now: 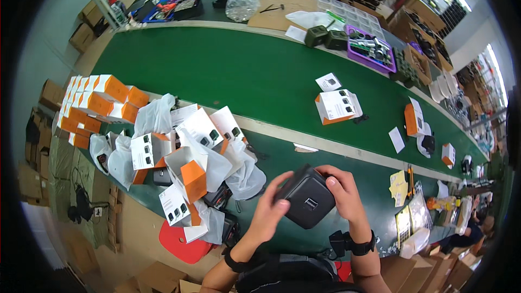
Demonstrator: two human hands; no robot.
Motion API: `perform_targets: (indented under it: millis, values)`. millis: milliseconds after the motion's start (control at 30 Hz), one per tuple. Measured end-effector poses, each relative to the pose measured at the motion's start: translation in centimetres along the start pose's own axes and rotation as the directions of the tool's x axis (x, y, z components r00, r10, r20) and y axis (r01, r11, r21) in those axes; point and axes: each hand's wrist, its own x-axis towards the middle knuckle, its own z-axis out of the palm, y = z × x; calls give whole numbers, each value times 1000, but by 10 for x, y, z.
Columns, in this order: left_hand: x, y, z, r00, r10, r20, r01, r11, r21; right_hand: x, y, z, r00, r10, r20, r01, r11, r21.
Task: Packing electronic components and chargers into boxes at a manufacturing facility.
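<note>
Centrally, at about six o'clock over the green felt-like table (255, 76), a matte black, round-cornered cube-shaped device (305, 198) sits clamped between both hands. Left hand (267, 211) presses its nine o'clock side with curled fingers; right hand (343, 191) wraps its three o'clock edge, thumb on top.

Packing workshop; green conveyor belt (260, 76); cartons (97, 100)
</note>
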Motion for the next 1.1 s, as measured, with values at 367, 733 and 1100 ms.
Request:
perform_targets:
  millis: [367, 733, 1100]
  values:
    - [11, -7, 19, 994, 23, 110, -42, 984, 172, -15, -11, -15, 997, 63, -44, -54, 984, 168]
    - [7, -45, 2, 729, -630, 266, 558, 324, -764, 1, -16, -33, 949, -13, 316, 33, 998, -59]
    - [5, -52, -5, 742, -405, 533, 670, 428, -607, 0, 13, -11, 963, 40, 267, -33, 999, -30]
